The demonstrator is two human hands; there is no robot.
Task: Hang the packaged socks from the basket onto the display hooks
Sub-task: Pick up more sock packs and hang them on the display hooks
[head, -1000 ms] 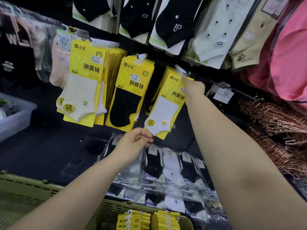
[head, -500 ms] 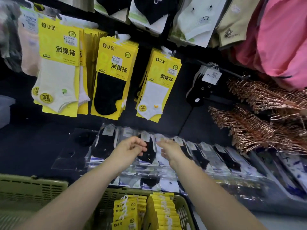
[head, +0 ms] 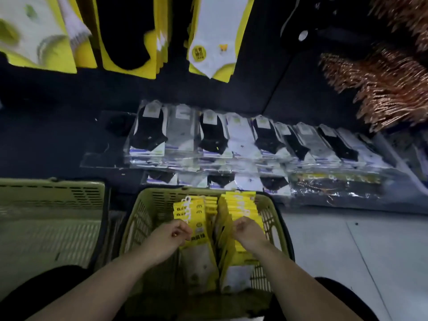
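A green basket [head: 143,200] stands below me with two upright stacks of yellow sock packs, a left stack [head: 195,208] and a right stack [head: 240,202]. My left hand [head: 170,236] is inside the basket, its fingers curled at the top edge of a pack in the left stack. My right hand [head: 247,231] curls over the packs of the right stack. Above, yellow packs hang on the display: a white-sock pack [head: 213,35] and a black-sock pack [head: 127,31]. The hooks themselves are out of view.
A second green basket [head: 51,205] stands to the left. Clear-wrapped black and white socks [head: 215,135] lie in rows on the dark shelf behind the basket. Copper-coloured hangers [head: 382,84] bunch at the upper right. Grey floor [head: 359,251] lies to the right.
My right hand let go of the hung pack and both hands dropped from the display into the basket. My view tipped downward.
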